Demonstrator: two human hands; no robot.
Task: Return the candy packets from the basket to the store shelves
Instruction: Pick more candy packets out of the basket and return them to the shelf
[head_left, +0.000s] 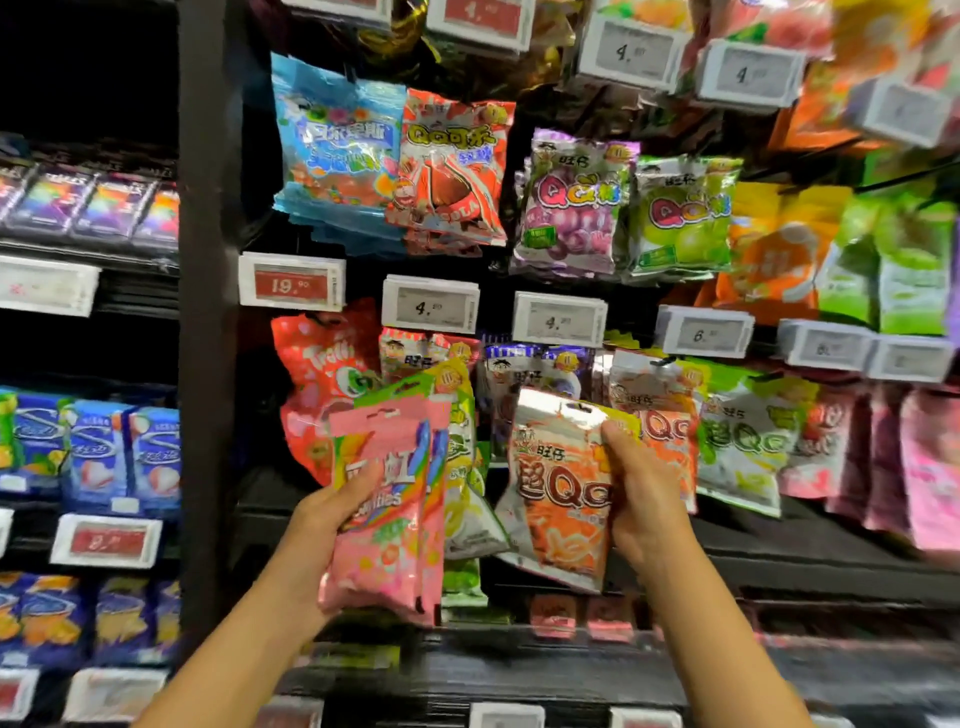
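My left hand (332, 525) grips a stack of candy packets, with a pink Skittles packet (387, 519) in front and a green-yellow packet (460, 467) behind it. My right hand (641, 499) holds an orange and white QQ candy packet (558, 493) by its right edge, raised in front of the hanging rows. A matching orange QQ packet (662, 421) hangs on a peg just behind it. The basket is out of view.
Hanging candy packets fill the pegs: blue (337, 150), red cola (452, 166), purple (574, 202), green (680, 213). Price tags (430, 304) stick out on the peg ends. A dark upright post (205, 312) divides off left shelves of boxed sweets (98, 452).
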